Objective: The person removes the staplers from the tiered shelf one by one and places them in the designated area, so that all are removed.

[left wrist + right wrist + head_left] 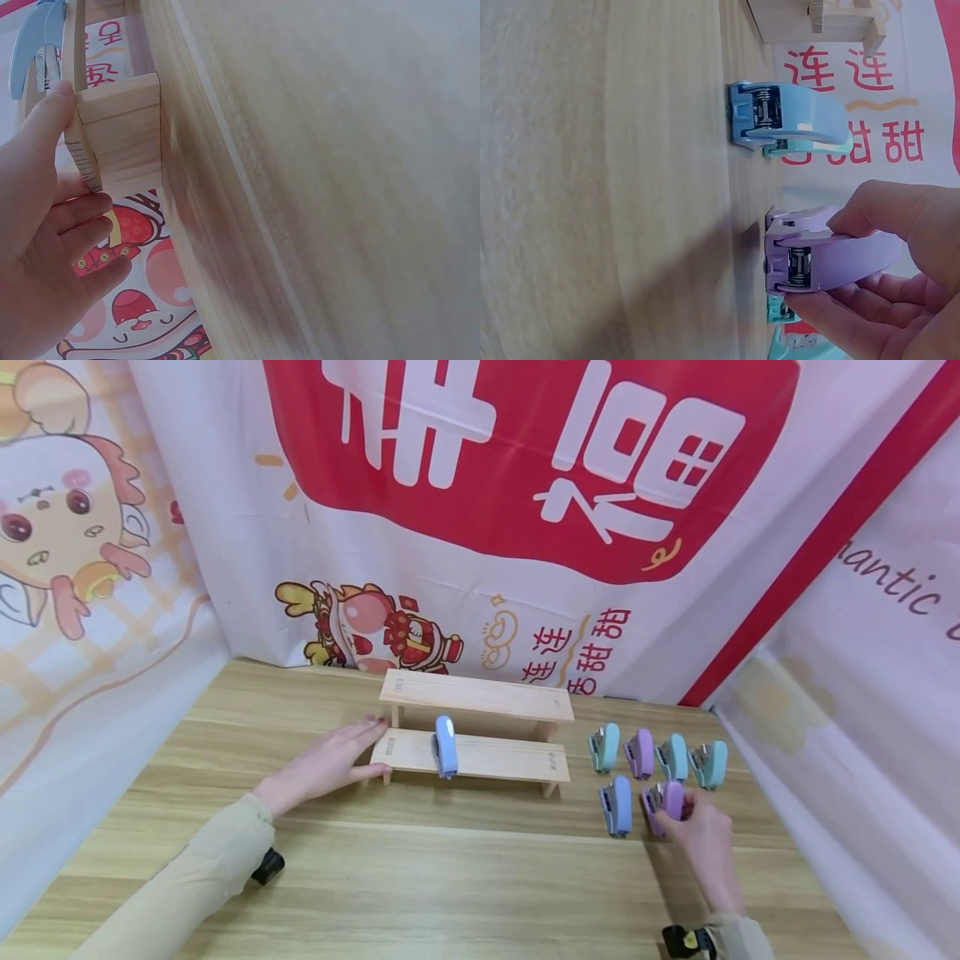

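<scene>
A two-tier wooden rack [480,753] stands near the back of the table. My left hand [330,764] holds its left end, thumb at the front edge of the lower board and fingers toward the back edge. On that lower board sits a blue stapler [446,747], also seen in the left wrist view. At the right, my right hand [703,835] pinches a purple stapler [847,262] between thumb and fingers, close to the tabletop. Left of it stands another blue stapler [617,806].
Behind the held stapler is a row: a teal stapler [604,747], a second purple stapler [640,753], and two more teal ones to the right. A printed curtain [480,543] hangs along the table's back edge, with cloth walls at both sides.
</scene>
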`<state>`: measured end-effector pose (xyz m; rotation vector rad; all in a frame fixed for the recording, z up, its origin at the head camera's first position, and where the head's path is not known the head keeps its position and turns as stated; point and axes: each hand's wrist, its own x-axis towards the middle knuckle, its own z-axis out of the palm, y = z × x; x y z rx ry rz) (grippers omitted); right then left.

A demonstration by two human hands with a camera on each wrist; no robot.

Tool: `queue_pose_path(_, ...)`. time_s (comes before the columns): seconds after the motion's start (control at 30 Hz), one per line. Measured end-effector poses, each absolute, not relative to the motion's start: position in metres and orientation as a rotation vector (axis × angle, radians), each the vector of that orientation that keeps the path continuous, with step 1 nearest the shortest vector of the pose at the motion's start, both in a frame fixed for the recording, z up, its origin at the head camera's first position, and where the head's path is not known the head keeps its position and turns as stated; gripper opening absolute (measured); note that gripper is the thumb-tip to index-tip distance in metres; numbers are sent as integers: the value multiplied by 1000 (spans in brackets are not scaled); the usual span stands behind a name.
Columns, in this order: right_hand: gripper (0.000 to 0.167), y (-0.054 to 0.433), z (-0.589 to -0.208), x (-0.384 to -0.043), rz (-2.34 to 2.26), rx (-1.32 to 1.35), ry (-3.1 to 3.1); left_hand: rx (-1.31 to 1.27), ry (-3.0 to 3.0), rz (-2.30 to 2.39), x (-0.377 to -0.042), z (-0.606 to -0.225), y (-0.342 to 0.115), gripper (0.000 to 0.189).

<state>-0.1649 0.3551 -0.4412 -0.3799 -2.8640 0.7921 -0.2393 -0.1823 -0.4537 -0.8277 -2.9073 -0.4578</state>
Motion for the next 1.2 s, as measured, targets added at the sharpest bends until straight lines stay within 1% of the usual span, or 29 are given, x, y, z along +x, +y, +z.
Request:
queue_pose_path(0.4, 38, 357, -448, -166, 800, -387, -2870, -818, -2918, -463, -240, -456, -183, 80)
queue_pose_path(0.73, 41, 356, -451, -167, 808, -379, -2866, -815, -2924, -472, -240, -455, -183, 79)
queue_pose_path(1.2, 50, 357, -452, -169, 836, -414, -2898, -800, -2937, -476, -238, -452, -181, 80)
